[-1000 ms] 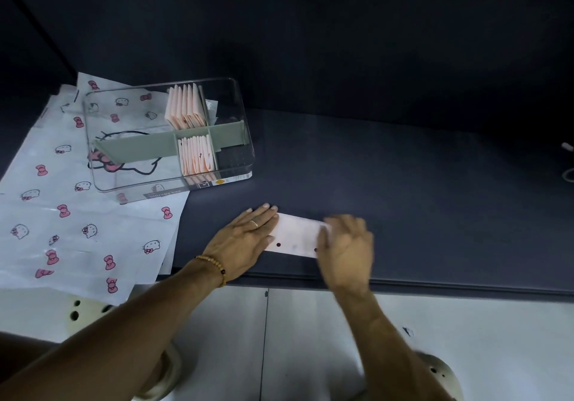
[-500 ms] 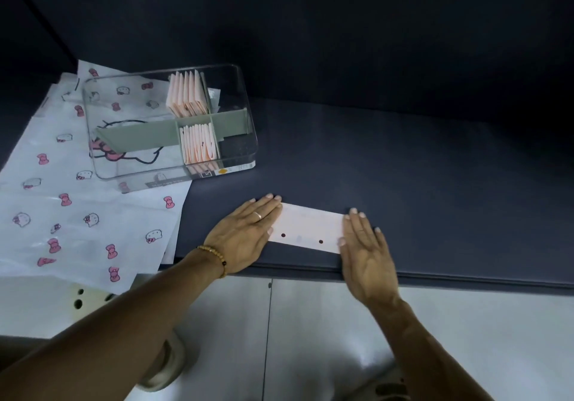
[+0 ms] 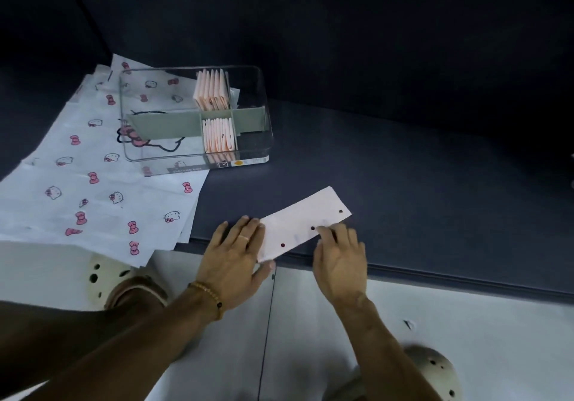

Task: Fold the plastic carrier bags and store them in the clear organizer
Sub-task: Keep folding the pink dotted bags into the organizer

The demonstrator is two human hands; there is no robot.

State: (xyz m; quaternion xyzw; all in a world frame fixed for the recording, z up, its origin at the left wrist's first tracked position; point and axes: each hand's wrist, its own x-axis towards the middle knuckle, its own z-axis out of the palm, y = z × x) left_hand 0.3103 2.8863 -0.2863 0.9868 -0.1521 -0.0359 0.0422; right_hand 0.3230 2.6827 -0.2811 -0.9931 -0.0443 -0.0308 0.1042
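Dark surface [image 3: 403, 183]: folded bag [image 3: 306, 223] between hands

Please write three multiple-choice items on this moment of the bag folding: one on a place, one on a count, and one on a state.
1. Where does the clear organizer sit?
A. Partly on the printed bags
B. On the floor
C. On the folded strip

2. How many dark dots show on the folded strip?
A. One
B. Three
C. Six

3. How does the left hand meet the strip?
A. Clear of it
B. Fingers flat on its left end
C. Lifting it high

Answers:
1 A: the bow print shows through its clear bottom.
2 B: three dots lie along the strip's near edge.
3 B: straight fingers cover that end, while the right hand touches the near edge.
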